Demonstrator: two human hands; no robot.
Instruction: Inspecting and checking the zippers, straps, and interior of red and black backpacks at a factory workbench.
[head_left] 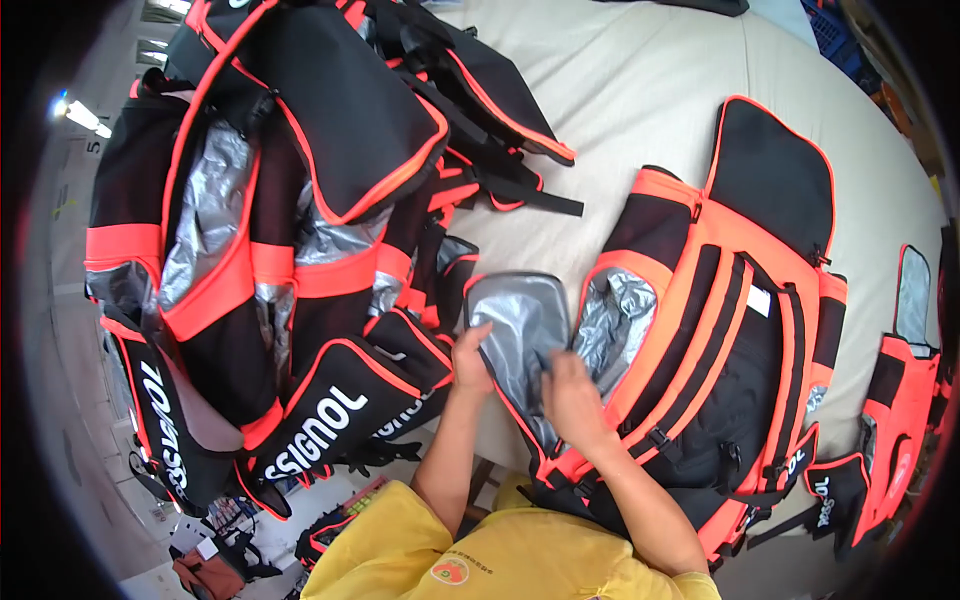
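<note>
Pinching silver-lined flap (522,312) with left hand (472,360), probably steadying it under right hand (573,396), too blurred to tell if pinching

Pale cloth (620,90) leaves a lane between a crowded heap of bags (360,110) and a black-and-coral backpack (733,225).

Widest at the far end, the lane narrows toward the person, where a grey-lined flap (515,310) fills it and a loose black strap (552,206) juts in from the heap. The left hand (472,362) at the flap's left edge and the right hand (574,395) over its lower right block the near approach. The silver-lined side opening (620,315) gapes beyond the right hand, accessible from above; shoulder straps (702,345) stand in the way farther right.
</note>
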